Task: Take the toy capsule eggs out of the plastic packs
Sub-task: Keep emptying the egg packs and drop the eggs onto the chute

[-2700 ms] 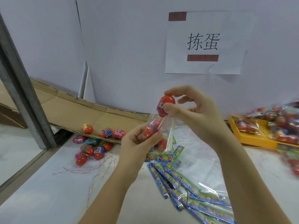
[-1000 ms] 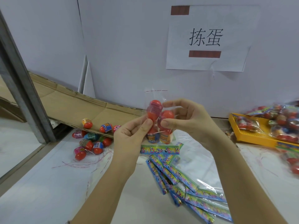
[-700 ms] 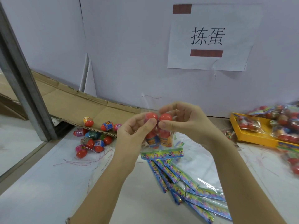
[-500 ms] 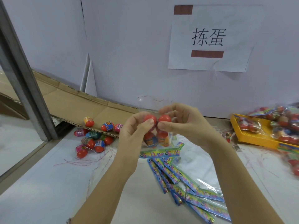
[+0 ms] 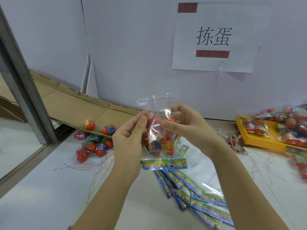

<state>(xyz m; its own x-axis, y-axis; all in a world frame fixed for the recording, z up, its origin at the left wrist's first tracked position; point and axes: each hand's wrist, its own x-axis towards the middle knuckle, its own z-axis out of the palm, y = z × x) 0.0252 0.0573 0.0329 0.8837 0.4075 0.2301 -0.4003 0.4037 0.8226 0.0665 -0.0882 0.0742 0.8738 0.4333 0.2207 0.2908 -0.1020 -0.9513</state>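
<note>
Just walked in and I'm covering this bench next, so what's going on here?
A person holds a clear pack above the table, left hand and right hand pinching it near the top, eggs inside. By the cardboard ramp lie loose eggs; empty packs lie below, and full packs fill the yellow tray.

Paper sign (image 5: pixel 182 39) above cardboard ramp (image 5: pixel 69 103), yellow tray (image 5: pixel 259 143)
</note>
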